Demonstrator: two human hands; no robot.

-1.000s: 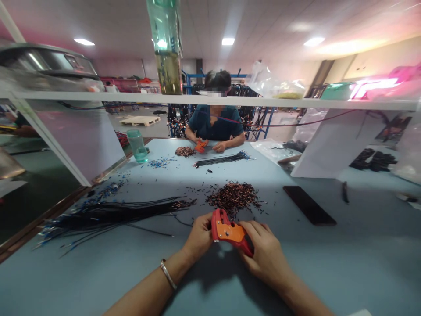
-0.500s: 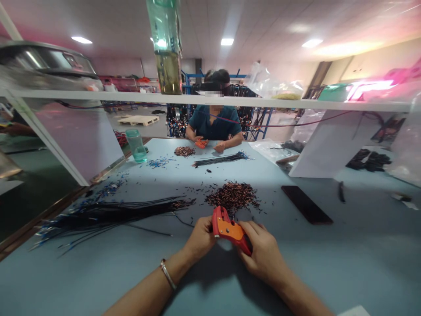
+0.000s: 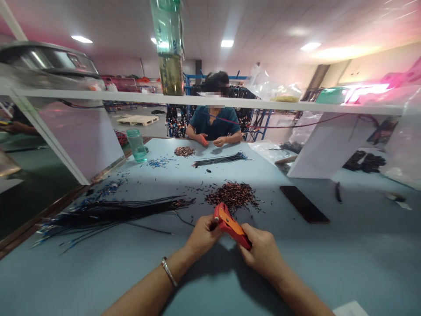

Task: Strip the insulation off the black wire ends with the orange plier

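Note:
My right hand (image 3: 261, 254) is closed round the handles of a red and orange crimping tool (image 3: 230, 224), held just above the blue table (image 3: 329, 263). My left hand (image 3: 201, 235) is pinched at the tool's jaw end; what its fingers hold is too small to make out. Just beyond the tool lies a heap of small copper-coloured terminals (image 3: 232, 195). A long bundle of black wires (image 3: 112, 213) with copper ends stretches away to the left.
A dark phone (image 3: 304, 204) lies flat to the right. A teal cup (image 3: 136, 145) stands at the far left. Across the table a person in a dark shirt (image 3: 215, 125) works beside another wire bundle (image 3: 220, 159) and terminal pile (image 3: 184, 151). A white shelf (image 3: 210, 100) spans overhead.
The crimping tool has tilted so its jaw points more up and left. My right hand has closed tighter round the handles. The person opposite has shifted their hands.

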